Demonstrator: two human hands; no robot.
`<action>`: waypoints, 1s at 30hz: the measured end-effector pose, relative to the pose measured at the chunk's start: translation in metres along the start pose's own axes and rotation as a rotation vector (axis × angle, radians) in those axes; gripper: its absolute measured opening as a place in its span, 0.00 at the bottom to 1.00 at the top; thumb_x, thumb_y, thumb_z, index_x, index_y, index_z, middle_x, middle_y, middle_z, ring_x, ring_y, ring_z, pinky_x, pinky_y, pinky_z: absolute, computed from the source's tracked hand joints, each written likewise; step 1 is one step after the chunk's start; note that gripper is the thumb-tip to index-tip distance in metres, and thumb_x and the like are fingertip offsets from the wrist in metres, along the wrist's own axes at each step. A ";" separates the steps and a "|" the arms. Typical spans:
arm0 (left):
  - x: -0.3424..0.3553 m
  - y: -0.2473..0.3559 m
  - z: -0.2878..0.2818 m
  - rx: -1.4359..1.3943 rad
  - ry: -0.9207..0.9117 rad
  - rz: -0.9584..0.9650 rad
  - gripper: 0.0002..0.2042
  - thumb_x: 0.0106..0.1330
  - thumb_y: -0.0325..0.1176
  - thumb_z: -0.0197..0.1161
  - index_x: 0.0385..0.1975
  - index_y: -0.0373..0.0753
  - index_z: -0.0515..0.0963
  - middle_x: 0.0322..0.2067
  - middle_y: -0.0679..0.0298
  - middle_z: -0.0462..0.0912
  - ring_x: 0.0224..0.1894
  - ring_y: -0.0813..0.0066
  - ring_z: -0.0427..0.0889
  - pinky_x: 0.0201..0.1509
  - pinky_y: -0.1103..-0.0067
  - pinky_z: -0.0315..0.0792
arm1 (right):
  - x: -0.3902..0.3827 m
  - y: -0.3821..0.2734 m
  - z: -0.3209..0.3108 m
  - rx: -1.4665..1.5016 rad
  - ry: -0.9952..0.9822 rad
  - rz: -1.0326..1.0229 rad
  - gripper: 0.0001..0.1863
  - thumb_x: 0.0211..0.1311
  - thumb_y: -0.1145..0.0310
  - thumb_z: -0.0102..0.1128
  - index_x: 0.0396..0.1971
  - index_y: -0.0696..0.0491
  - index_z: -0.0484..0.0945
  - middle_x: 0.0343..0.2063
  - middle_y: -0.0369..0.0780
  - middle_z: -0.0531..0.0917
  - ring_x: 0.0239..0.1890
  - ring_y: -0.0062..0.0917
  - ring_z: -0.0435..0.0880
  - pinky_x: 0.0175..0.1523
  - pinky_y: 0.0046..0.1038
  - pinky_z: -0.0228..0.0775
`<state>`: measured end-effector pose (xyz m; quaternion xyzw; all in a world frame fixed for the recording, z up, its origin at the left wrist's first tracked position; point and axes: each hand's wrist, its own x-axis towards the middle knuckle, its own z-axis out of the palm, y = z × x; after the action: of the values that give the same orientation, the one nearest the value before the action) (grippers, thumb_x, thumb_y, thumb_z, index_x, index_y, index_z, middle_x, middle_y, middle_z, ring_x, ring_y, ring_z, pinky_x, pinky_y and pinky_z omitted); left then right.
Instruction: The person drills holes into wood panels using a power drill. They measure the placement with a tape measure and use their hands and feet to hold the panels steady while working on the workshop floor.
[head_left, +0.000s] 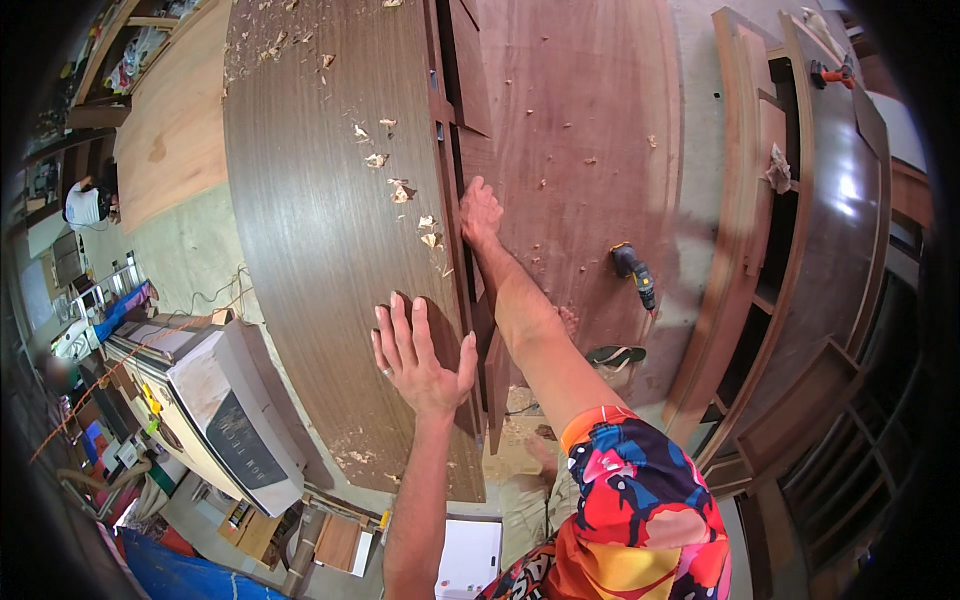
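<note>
A large brown wood-grain panel [310, 230] stretches away in front of me, with curled wood shavings [402, 191] scattered over it. My left hand [420, 365] rests on its near part, palm down and fingers spread. Along the panel's right edge, my right hand [482, 212] is closed in a fist beside a dark gap. Its fingers are curled away from view, so what they hold, if anything, is hidden. Small cutouts with bluish metal [439, 131] show in the edge beyond that hand.
On the reddish board [600, 150] at right lies a cordless drill [635, 275], with a flip-flop [615, 357] nearer me. A wooden cabinet frame [735, 250] stands farther right, bearing a red tool [832, 75]. A long carton [235, 410] lies at left.
</note>
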<state>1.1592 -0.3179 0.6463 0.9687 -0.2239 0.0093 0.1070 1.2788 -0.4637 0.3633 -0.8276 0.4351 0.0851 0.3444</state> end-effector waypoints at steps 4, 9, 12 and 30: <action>-0.001 0.005 0.001 -0.021 0.004 -0.003 0.41 0.67 0.56 0.71 0.78 0.44 0.69 0.80 0.53 0.67 0.83 0.48 0.60 0.84 0.51 0.51 | 0.015 0.008 0.005 -0.071 -0.007 0.029 0.19 0.67 0.57 0.69 0.48 0.54 0.77 0.43 0.52 0.89 0.45 0.49 0.93 0.49 0.50 0.87; -0.001 0.003 -0.003 -0.010 -0.024 -0.003 0.41 0.68 0.54 0.71 0.78 0.41 0.69 0.80 0.51 0.66 0.83 0.46 0.59 0.84 0.51 0.50 | 0.021 0.014 0.000 -0.071 -0.022 -0.028 0.16 0.67 0.60 0.66 0.46 0.56 0.78 0.41 0.53 0.90 0.44 0.49 0.94 0.49 0.48 0.88; 0.001 -0.001 -0.003 0.004 -0.020 0.006 0.41 0.67 0.54 0.71 0.78 0.41 0.69 0.80 0.51 0.66 0.83 0.46 0.59 0.84 0.51 0.50 | 0.023 0.015 -0.006 -0.031 -0.059 -0.060 0.16 0.67 0.59 0.66 0.44 0.56 0.80 0.41 0.54 0.90 0.44 0.50 0.93 0.50 0.49 0.87; -0.001 0.001 -0.004 -0.007 -0.034 0.000 0.42 0.67 0.54 0.72 0.78 0.41 0.69 0.80 0.51 0.66 0.83 0.46 0.58 0.84 0.51 0.50 | 0.042 0.017 0.003 -0.055 0.049 -0.109 0.19 0.67 0.55 0.70 0.42 0.56 0.79 0.39 0.54 0.89 0.43 0.52 0.92 0.47 0.50 0.87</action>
<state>1.1579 -0.3177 0.6501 0.9683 -0.2258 -0.0077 0.1067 1.2920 -0.4962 0.3344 -0.8611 0.3950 0.0579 0.3148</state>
